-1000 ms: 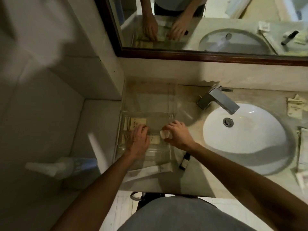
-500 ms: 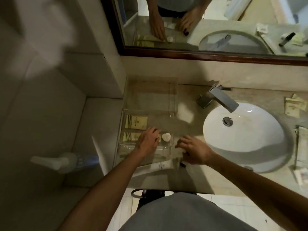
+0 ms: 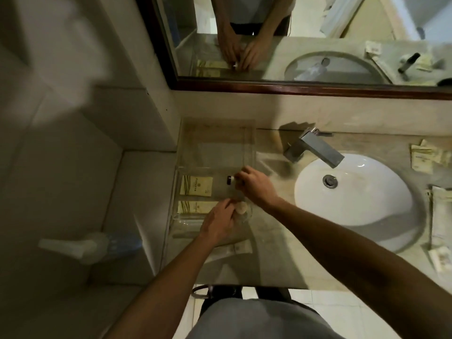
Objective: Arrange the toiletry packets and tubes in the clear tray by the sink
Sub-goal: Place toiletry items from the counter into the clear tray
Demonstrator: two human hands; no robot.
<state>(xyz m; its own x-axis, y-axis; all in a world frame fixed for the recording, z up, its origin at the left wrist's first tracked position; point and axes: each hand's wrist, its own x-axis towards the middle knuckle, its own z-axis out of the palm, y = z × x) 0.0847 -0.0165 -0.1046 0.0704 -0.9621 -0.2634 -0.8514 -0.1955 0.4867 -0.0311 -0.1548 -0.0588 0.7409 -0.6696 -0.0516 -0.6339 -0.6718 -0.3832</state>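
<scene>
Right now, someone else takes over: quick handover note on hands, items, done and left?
Right hand: holds a small dark-capped bottle over the clear tray.
Left hand: at the tray's near end, fingers by a small round soap; grip unclear.
Done: two packets lie flat in the tray's left side.
Left: set the bottle down; a tube lies on the counter in front of the tray; more packets wait right of the sink.
</scene>
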